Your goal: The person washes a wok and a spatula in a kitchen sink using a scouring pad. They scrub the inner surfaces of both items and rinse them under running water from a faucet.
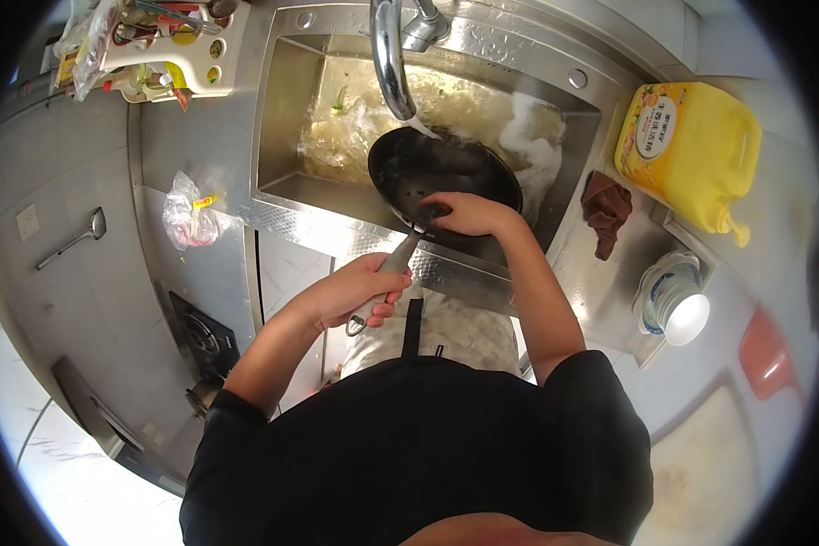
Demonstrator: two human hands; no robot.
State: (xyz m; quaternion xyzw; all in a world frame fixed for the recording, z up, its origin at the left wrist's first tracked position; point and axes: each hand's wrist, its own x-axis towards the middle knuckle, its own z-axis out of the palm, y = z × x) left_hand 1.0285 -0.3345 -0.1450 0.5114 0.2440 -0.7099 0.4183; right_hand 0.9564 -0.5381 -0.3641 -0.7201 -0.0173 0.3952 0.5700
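Note:
My left hand [365, 290] grips the grey handle of a black frying pan [443, 164]. The pan is tilted inside a stainless steel sink [286, 130]. Water runs from the chrome faucet [392, 65] onto the pan's far rim. Against the pan's near inner side, my right hand [467, 213] is closed on a dark scrubber [433, 213]; its exact kind is hard to tell. Bubbling, foamy water lies in the sink behind the pan, with a green vegetable scrap [340, 101] in it.
To the right stand a yellow detergent jug [696, 150], a crumpled brown cloth [606, 208] and stacked bowls [669, 300]. On the left counter lies a knotted plastic bag [190, 211]. A white utensil rack [222, 61] holds tools at the back left; a gas stove [205, 334] is nearer me.

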